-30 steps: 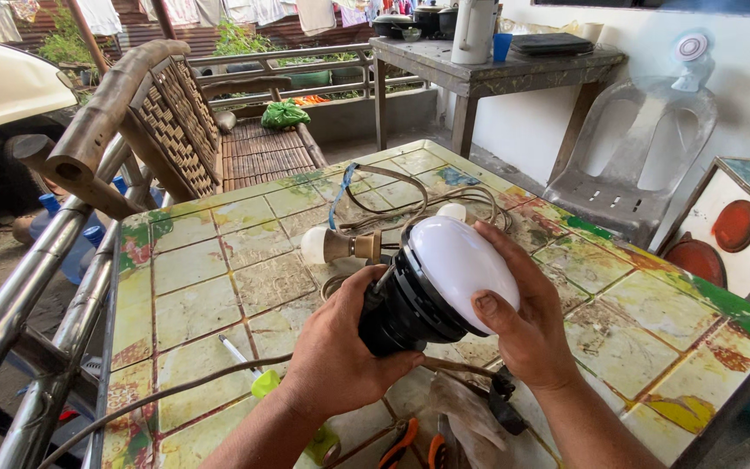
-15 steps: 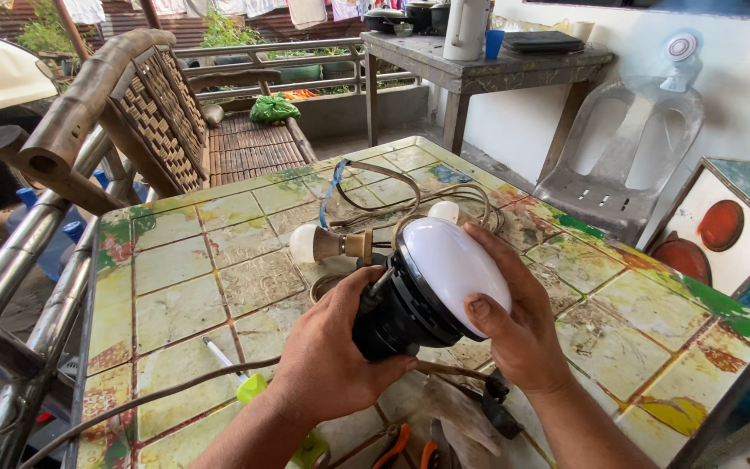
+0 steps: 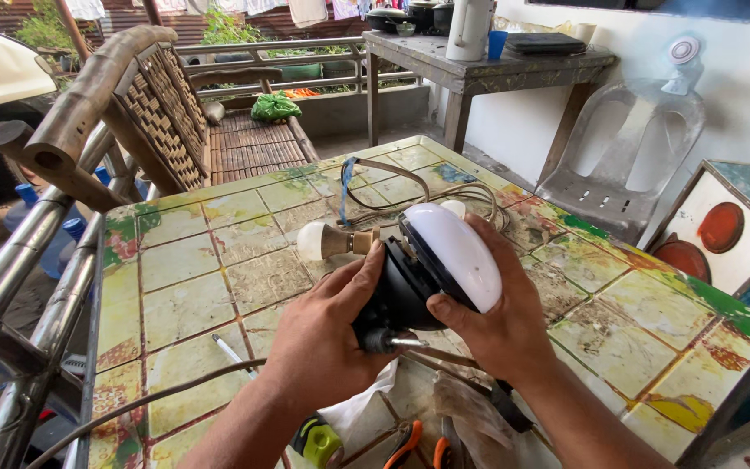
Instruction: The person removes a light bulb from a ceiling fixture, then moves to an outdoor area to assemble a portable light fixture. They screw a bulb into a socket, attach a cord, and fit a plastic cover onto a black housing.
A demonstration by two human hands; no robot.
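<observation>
both hands grip a black lamp (image 3: 410, 291) with a white dome cover (image 3: 455, 254) over the tiled table (image 3: 193, 260). left hand (image 3: 327, 334) fingers curl round its body; right hand (image 3: 501, 317) fingers wrap the cover's edge, perhaps pressing it. a bulb (image 3: 323, 241) lies just beside.

Outdoor porch, daylight falling evenly. Near: a worn tiled tabletop (image 3: 193, 269) in faded green and yellow, filling the foreground. Far left: a woven bamboo bench (image 3: 175, 113) standing beside steel railings (image 3: 10, 260). Far right: a grey wooden side table (image 3: 488, 74) sitting against a white plastered wall (image 3: 740, 95), a clear plastic chair (image 3: 627, 156) leaning below.
</observation>
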